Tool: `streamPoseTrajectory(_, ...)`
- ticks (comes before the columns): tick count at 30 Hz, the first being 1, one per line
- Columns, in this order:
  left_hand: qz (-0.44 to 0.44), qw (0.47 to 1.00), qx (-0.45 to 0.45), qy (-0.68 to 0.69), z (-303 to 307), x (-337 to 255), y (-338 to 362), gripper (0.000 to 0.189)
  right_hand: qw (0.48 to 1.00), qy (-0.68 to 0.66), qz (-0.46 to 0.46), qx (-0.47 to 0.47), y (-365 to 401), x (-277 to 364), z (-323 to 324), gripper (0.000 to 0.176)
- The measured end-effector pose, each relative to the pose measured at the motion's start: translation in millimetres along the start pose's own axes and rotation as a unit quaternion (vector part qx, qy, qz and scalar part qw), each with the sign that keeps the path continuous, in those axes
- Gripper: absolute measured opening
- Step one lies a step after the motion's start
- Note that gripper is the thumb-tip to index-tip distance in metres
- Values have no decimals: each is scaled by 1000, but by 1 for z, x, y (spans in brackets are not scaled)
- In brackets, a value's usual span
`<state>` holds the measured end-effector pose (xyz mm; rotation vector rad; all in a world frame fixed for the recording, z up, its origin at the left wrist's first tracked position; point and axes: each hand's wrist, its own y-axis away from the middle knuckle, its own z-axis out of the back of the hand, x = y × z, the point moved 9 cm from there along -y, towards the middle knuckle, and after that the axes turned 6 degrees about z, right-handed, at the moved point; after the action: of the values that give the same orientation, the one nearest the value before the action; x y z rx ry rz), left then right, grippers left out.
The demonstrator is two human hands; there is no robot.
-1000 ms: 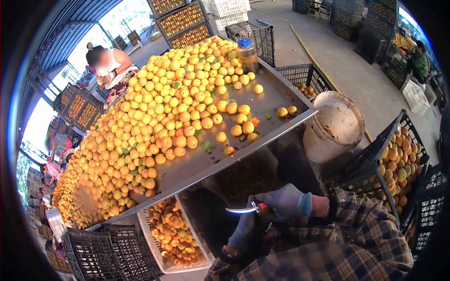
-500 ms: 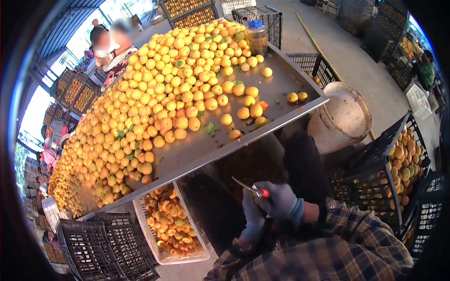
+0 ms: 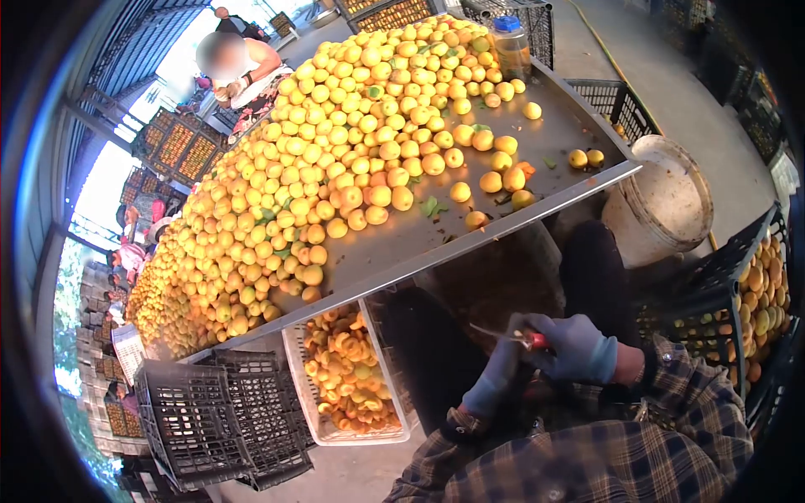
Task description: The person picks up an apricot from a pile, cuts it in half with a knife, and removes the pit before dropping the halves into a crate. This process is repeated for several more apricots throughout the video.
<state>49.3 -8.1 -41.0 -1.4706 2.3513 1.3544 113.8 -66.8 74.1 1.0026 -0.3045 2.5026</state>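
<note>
Both hands are gloved and close together over the lap. My right hand (image 3: 580,350) is closed around the red handle of a small knife (image 3: 535,340), whose thin blade points left. My left hand (image 3: 496,375) is right beside it, fingers curled near the base of the blade. Whatever those left fingers hold, if anything, is hidden. Beyond the hands, a metal table (image 3: 369,264) carries a large heap of yellow apricots (image 3: 335,159). Below its edge, to the left of my legs, a white crate (image 3: 408,419) contains split apricots (image 3: 348,369).
Black crates (image 3: 214,419) stand at the lower left. A dirty white bucket (image 3: 658,205) is by the table's right corner, and a black crate of apricots (image 3: 763,298) is at my right. A blue-lidded jar (image 3: 511,49) sits on the table. Another person (image 3: 243,71) sits across the heap.
The view has swung left, so the surroundings appear further right and slightly higher. My hands stay together, with the left fingers now raised closer to the knife, which remains in my right hand.
</note>
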Motion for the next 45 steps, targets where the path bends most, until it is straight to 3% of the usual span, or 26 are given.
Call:
streamPoseTrajectory(1, 2, 1000, -3, -2, 4, 9, -7, 44, 1000, -4, -1, -2, 0, -1, -2, 53)
streamPoseTrajectory(4, -106, 987, 28, 121, 10, 7, -14, 43, 997, -59, -3, -54, -6, -5, -7, 51)
streamPoseTrajectory(6, -173, 974, -80, 120, 8, -19, 2, 41, 985, -111, 10, -131, -14, -3, -3, 43)
streamPoseTrajectory(7, -172, 974, -84, 122, 6, -24, 3, 41, 985, -114, 10, -128, -18, -4, -9, 43)
streamPoseTrajectory(9, -285, 949, -130, 42, 9, -51, 17, 40, 975, -124, 41, -179, -24, -3, -8, 47)
streamPoseTrajectory(14, -327, 919, -217, -29, 29, -63, 21, 39, 962, -172, 35, -208, -40, -5, -19, 44)
streamPoseTrajectory(16, -384, 887, -247, -73, 36, -71, 24, 39, 956, -195, 25, -218, -47, -4, -23, 42)
streamPoseTrajectory(17, -423, 815, -331, -218, 39, -77, 31, 32, 952, -201, 20, -228, -49, -4, -24, 40)
streamPoseTrajectory(18, -417, 818, -331, -217, 46, -73, 25, 32, 949, -208, 15, -238, -50, -3, -25, 38)
streamPoseTrajectory(20, -499, 769, -301, -264, 40, -78, 27, 21, 933, -256, -8, -252, -53, -3, -31, 33)
streamPoseTrajectory(21, -523, 703, -327, -353, 14, -93, 47, 22, 909, -317, -38, -268, -55, -9, -36, 31)
streamPoseTrajectory(24, -476, 732, -350, -339, 31, -81, 36, 27, 858, -426, -48, -283, -54, -20, -42, 29)
streamPoseTrajectory(25, -392, 856, -279, -190, 77, -53, 0, 36, 825, -496, -82, -256, -53, -36, -55, 31)
streamPoseTrajectory(26, -403, 856, -267, -185, 61, -65, 5, 36, 787, -562, -115, -228, -51, -49, -62, 33)
streamPoseTrajectory(27, -308, 938, -147, 62, 47, -60, -4, 41, 794, -552, -107, -232, -43, -54, -43, 33)
streamPoseTrajectory(28, -178, 938, -14, 299, 26, -46, -12, 47, 724, -661, -128, -147, -35, -50, -44, 36)
streamPoseTrajectory(29, -166, 949, 16, 268, 17, -53, -12, 54, 636, -755, -148, -57, -27, -38, -48, 39)
streamPoseTrajectory(32, -141, 956, 87, 242, -15, -55, -3, 57, 669, -729, -124, -73, -19, -26, -29, 46)
streamPoseTrajectory(34, -130, 950, 101, 267, -11, -39, -8, 52, 639, -758, -125, -36, -17, -25, -35, 42)
streamPoseTrajectory(35, -255, 967, -2, 16, -9, -49, 5, 46, 760, -632, -129, -78, -18, -31, -34, 40)
streamPoseTrajectory(36, -359, 897, -106, -235, -16, -59, 22, 42, 856, -486, -129, -117, -17, -37, -32, 38)
streamPoseTrajectory(37, -274, 961, 19, -8, -2, -43, 0, 38, 940, -289, -37, -176, -15, -36, -22, 36)
streamPoseTrajectory(41, -242, 965, 62, 80, 11, -34, -6, 39, 933, -302, -40, -193, -7, -24, 6, 31)
streamPoseTrajectory(43, -279, 943, -82, -163, -6, -46, 15, 40, 782, -589, -80, -187, -6, -25, 16, 22)
streamPoseTrajectory(44, -276, 944, -79, -163, -19, -50, 26, 40, 783, -587, -83, -190, -4, -22, 26, 22)
streamPoseTrajectory(45, -303, 905, -82, -286, -40, -59, 42, 28, 761, -616, -57, -196, -4, -16, 37, 19)
